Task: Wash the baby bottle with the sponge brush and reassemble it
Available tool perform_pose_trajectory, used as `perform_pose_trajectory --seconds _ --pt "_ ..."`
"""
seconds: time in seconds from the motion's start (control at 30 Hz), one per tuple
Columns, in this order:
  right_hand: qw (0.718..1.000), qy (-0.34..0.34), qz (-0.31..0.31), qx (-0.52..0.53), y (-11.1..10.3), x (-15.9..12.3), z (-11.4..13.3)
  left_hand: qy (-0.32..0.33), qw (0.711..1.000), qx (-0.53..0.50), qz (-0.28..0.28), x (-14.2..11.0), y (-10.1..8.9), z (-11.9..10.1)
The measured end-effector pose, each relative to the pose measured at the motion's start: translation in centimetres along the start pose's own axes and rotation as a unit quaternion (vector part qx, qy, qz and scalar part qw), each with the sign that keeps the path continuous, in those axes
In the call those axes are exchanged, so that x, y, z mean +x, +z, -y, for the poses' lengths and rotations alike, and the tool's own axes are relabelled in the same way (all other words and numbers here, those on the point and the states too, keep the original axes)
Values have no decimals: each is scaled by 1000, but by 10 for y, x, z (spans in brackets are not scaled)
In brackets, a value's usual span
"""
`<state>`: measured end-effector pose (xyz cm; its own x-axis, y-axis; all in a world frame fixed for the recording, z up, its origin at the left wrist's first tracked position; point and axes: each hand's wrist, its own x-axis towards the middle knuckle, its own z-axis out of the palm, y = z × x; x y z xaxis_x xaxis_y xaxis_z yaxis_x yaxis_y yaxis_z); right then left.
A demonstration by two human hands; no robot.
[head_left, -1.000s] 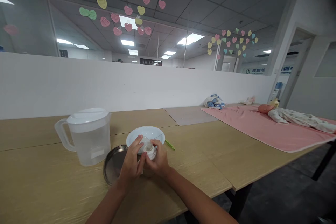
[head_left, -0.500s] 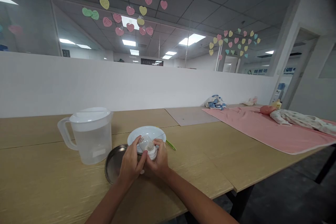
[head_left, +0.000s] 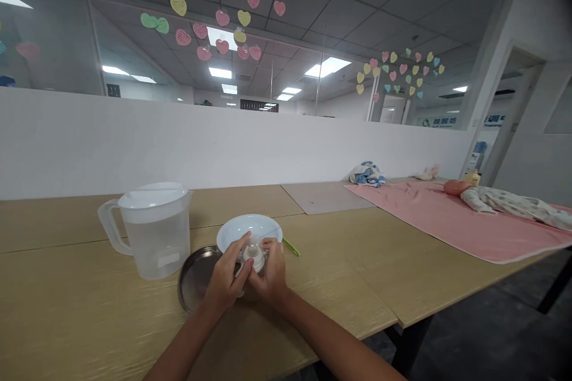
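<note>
my left hand point(head_left: 226, 280) and my right hand point(head_left: 271, 271) curl closed around a white plastic bottle collar with a clear silicone teat point(head_left: 254, 253), just above a round white plate point(head_left: 233, 232).

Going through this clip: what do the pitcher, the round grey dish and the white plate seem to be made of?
The pitcher looks like translucent plastic: cloudy, softly shiny walls and an opaque white lid. The round grey dish looks like polished stainless steel, judging by its metallic sheen. The white plate has a smooth glossy finish, probably glazed ceramic, though melamine cannot be ruled out.
</note>
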<state>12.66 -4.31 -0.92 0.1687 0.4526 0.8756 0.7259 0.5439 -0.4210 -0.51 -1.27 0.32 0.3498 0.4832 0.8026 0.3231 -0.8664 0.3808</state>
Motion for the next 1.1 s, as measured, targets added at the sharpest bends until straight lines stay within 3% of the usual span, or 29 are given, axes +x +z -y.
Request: perform_pose_trajectory --seconds 0.1,0.3,0.57,1.1 --pt "1000 4 25 1 -1 0 -1 23 1000 -17 9 1 -1 -2" --pt "1000 -2 13 6 0 0 1 16 999 -48 1 2 0 -2" --pt "1000 10 18 16 2 -1 0 -38 996 -75 -35 1 2 -4" --pt "999 13 36 22 6 -5 -1 -94 992 -81 -8 1 3 3"
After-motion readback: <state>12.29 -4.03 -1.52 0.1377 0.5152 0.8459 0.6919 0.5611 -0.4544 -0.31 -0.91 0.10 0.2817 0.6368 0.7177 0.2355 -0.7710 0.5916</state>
